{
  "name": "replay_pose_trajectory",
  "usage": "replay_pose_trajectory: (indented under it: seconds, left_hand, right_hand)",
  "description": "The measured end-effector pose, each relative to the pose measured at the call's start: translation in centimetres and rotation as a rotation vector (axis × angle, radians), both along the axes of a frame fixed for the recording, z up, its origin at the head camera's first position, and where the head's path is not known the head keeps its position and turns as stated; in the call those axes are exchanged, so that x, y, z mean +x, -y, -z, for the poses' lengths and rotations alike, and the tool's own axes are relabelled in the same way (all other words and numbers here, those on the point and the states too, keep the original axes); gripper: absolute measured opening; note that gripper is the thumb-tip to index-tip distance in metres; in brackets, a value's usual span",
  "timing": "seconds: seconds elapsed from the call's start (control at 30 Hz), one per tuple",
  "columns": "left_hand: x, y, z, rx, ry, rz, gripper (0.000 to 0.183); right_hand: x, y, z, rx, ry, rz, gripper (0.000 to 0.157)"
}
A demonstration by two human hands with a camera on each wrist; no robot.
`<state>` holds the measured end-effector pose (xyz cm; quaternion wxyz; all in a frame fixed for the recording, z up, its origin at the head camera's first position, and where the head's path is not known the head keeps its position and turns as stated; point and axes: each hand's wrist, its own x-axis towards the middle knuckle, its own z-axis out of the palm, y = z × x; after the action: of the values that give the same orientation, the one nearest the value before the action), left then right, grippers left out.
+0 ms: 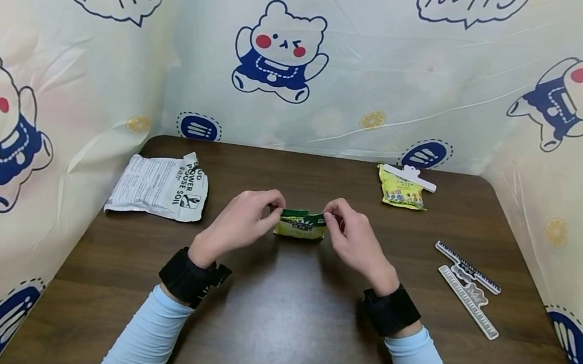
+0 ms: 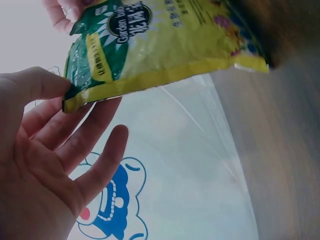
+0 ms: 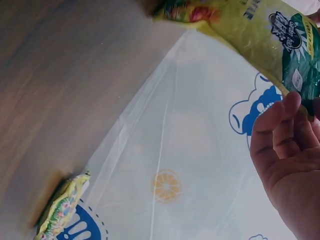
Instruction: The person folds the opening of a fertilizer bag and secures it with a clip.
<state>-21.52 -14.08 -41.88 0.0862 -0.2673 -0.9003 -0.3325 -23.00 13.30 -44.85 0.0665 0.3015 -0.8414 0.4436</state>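
Observation:
Between both hands stands a small green and yellow packet (image 1: 301,227), upright, with its dark green top edge toward the fingers. In the left wrist view the packet (image 2: 165,45) shows the printed words "Garden baby" and a flower picture near its far end. My left hand (image 1: 244,219) pinches one upper corner between thumb and fingers. My right hand (image 1: 356,238) pinches the opposite upper corner. The right wrist view shows the fingertips of the right hand (image 3: 290,145) at the green end of the packet (image 3: 255,35).
A white soil bag (image 1: 159,185) lies at the back left. At the back right is a yellow packet (image 1: 402,191) with a white clip (image 1: 410,175) across its top. A black clip (image 1: 468,267) and a white clip (image 1: 469,302) lie on the right side of the brown table (image 1: 280,342).

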Motion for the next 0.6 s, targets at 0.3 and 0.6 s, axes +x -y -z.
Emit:
replay_pose_trajectory:
  seconds: [0.3,0.6]
  left_hand:
    - [-0.32,-0.09,0.36,0.006,0.011,-0.022,0.009]
    - [-0.4,0.09,0.43,-0.032,0.112,-0.014,0.017]
  right_hand:
    - [0.13,0.02,-0.17,-0.03,0.023,-0.015,0.014]
    - [-0.05,0.15,0.26,-0.025,-0.045,0.038,0.017]
